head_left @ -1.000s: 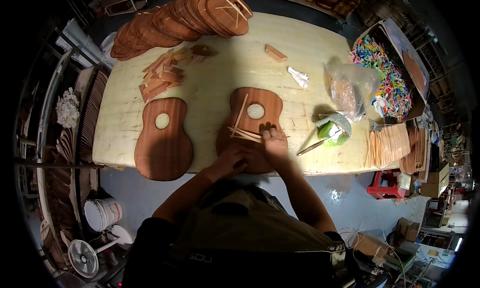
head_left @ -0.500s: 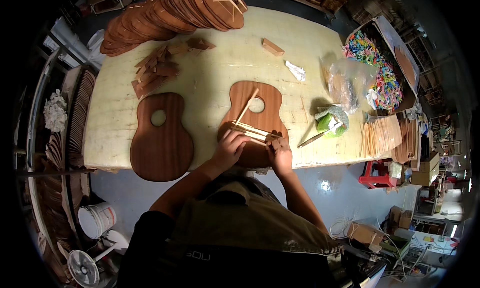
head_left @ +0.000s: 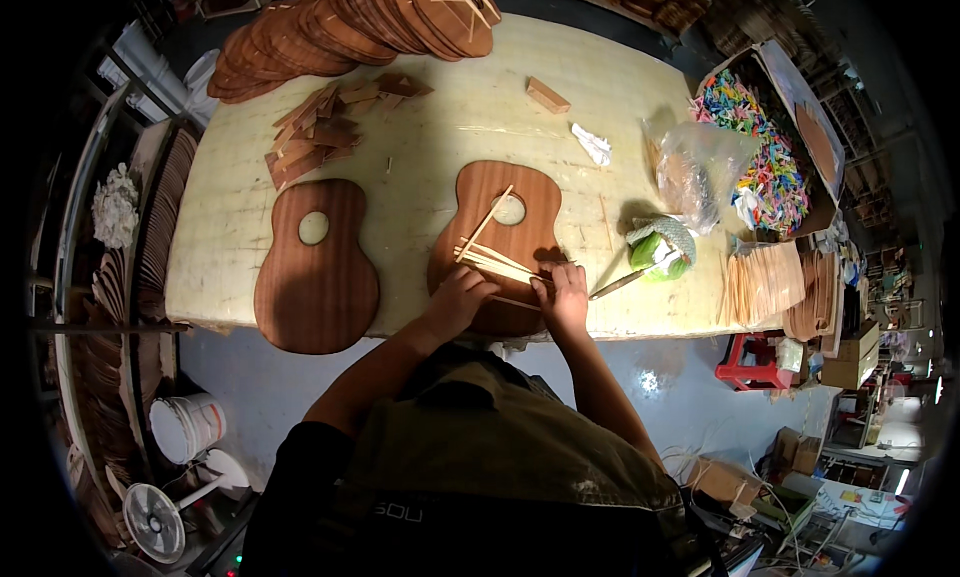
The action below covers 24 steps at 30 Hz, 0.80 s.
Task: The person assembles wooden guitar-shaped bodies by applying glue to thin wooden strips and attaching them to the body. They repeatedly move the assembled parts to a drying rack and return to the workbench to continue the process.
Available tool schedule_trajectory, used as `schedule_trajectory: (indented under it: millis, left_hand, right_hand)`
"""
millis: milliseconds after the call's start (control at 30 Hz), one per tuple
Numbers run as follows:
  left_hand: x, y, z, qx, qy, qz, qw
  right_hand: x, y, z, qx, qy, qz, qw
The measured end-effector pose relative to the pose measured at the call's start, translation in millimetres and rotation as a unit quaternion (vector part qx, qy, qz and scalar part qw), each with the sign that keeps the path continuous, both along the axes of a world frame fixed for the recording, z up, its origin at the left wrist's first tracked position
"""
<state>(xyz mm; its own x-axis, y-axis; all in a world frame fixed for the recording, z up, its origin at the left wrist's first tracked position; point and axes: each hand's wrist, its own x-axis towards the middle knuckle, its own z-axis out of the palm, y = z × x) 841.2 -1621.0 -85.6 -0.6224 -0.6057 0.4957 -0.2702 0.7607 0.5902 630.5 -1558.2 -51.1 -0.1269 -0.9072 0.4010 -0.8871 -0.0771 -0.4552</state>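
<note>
A brown guitar-shaped wooden plate [head_left: 520, 182] with a round hole lies in front of me. Across its middle rests a small bunch of pale wooden strips [head_left: 497, 263], and another pale strip slants up beside the hole. At the plate's lower part my left hand [head_left: 462, 297] is closed on one end of a thin wooden strip [head_left: 517, 303]. My right hand [head_left: 566, 295] pinches the other end, its fingertips close to the bunch. Both hands stay low over the wood. To the left lies a second guitar-shaped plate [head_left: 318, 287] with nothing on it.
A fanned stack of plates [head_left: 330, 37] and loose wood offcuts [head_left: 315, 137] occupy the far left. On the right are a green-and-white bundle [head_left: 660, 249] with a brush-like tool, a plastic bag [head_left: 700, 167], a box of colourful clips [head_left: 760, 147] and thin wood sheets [head_left: 765, 282].
The thin strip between my hands has come down toward the plate's near end, away from the bunch. My right hand has turned slightly. The whole view has shifted a little.
</note>
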Motion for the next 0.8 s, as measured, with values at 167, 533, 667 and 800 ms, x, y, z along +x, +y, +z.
schedule_trajectory:
  millis: [167, 533, 667, 800]
  left_hand:
    - [3, -3, 1, -0.005, 0.016, -0.012, 1.000]
    - [1, -2, 1, -0.053, 0.025, -0.015, 0.998]
    - [0, 3, -6, -0.022, -0.022, 0.032, 0.999]
    - [2, 0, -1, -0.056, 0.000, 0.013, 0.998]
  right_hand:
    - [-6, -4, -2, 0.004, -0.053, -0.027, 0.998]
    - [1, 13, -7, 0.015, -0.138, 0.078, 0.987]
    - [-13, 7, -6, 0.047, -0.086, 0.153, 0.983]
    - [-3, 2, 3, 0.052, -0.060, 0.038, 0.996]
